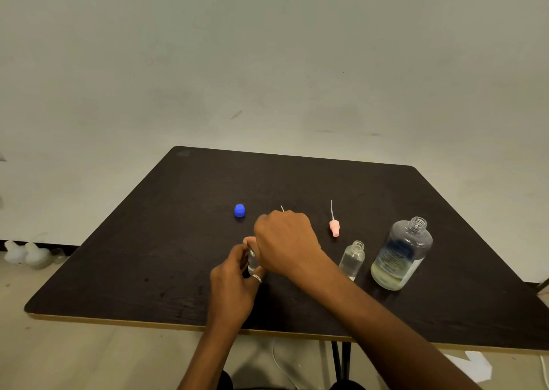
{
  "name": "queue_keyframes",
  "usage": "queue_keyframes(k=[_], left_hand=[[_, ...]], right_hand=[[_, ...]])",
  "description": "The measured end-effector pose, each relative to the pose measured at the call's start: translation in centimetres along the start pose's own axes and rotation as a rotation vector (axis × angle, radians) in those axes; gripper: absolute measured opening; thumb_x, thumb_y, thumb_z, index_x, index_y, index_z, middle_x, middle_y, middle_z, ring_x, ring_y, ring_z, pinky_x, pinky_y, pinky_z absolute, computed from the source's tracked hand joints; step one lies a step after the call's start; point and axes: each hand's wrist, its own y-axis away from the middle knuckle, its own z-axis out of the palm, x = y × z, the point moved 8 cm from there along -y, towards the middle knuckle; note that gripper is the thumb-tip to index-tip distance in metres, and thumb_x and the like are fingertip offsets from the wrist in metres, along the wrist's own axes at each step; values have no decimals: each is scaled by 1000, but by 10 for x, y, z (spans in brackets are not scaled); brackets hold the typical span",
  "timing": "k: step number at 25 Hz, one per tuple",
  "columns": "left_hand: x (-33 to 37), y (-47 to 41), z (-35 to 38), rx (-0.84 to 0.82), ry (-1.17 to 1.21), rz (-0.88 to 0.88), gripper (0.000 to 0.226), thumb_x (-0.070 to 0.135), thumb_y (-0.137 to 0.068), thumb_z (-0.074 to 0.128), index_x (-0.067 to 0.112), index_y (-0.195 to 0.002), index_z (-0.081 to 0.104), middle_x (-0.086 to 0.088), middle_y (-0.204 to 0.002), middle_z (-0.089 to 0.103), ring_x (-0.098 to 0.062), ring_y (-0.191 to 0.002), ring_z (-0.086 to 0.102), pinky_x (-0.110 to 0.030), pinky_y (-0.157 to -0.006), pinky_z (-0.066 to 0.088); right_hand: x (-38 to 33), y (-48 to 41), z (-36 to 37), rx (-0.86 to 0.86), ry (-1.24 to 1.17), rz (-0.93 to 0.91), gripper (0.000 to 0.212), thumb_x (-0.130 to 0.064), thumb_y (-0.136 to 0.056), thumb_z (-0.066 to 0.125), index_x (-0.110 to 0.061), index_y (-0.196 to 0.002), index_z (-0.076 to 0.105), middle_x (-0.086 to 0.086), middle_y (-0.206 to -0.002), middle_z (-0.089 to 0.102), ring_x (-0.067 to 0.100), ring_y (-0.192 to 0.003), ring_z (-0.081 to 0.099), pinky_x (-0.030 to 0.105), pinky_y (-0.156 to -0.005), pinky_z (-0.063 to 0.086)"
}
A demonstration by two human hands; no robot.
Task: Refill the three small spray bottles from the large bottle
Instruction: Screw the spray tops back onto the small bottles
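Bare indoor room, type unclear: could be a spare room or a makeshift workspace, nothing marks it as a lab or kitchen. Plain off-white wall point(267, 62), scuffed and marked, no fittings on it. Single dark wood-grain table point(148, 256) with a light edge band, on thin black metal legs point(341, 360), set against the wall. Pale floor point(89, 360). White plastic bottles point(26, 254) sit on the floor by the skirting at left. A loose white cable point(282, 366) lies under the table.
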Motion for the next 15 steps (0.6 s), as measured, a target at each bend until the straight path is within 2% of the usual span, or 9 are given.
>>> queue_keyframes(k=[3, 6, 9, 10, 12, 15], left_hand=[[2, 0, -2, 16, -1, 11, 36, 1, -77, 76, 18, -107, 65, 8, -88, 71, -9, -81, 70, -30, -73, 59], [3, 1, -2, 17, 5, 20, 39, -4, -76, 74, 16, -108, 65, 8, -91, 72, -7, -86, 70, -23, -74, 58], [3, 2, 0, -3, 12, 23, 40, -3, -77, 73, 14, -112, 64, 5, -95, 72, -7, -90, 70, -25, -77, 58], [5, 2, -1, -6, 11, 29, 40, -1, -78, 75, 15, -112, 63, 6, -95, 72, -8, -90, 70, -26, -77, 58], [7, 3, -1, -8, 10, 49, 39, 8, -79, 78, 22, -112, 62, 12, -94, 71, -5, -87, 69, -28, -77, 59], [7, 4, -1, -36, 42, 11, 47, 30, -77, 82, 39, -116, 57, 22, -98, 70, 5, -92, 66, -22, -80, 57]], right_hand=[[0, 1, 3, 6, 1, 70, 33, -39, -95, 53, -14, -75, 45, 1, -59, 38, 16, -48, 33, 32, -51, 28], [1, 1, 4, 31, -1, 117, 40, -40, -94, 54, -14, -67, 39, 0, -56, 35, 16, -46, 31, 33, -51, 26], [2, 3, 4, 28, -43, 127, 45, -40, -92, 57, -17, -62, 32, 0, -61, 45, 16, -48, 34, 31, -48, 23], [3, 3, 3, 25, -64, 119, 46, -43, -92, 55, -17, -62, 32, 1, -64, 50, 16, -50, 36, 31, -50, 25], [6, 6, -1, 36, -120, 117, 54, -58, -93, 45, -17, -59, 34, 1, -63, 46, 18, -56, 39, 33, -54, 29], [25, 13, -19, 106, -209, 173, 70, -74, -89, 27, -17, -53, 41, 0, -54, 43, 16, -49, 40, 29, -49, 27]])
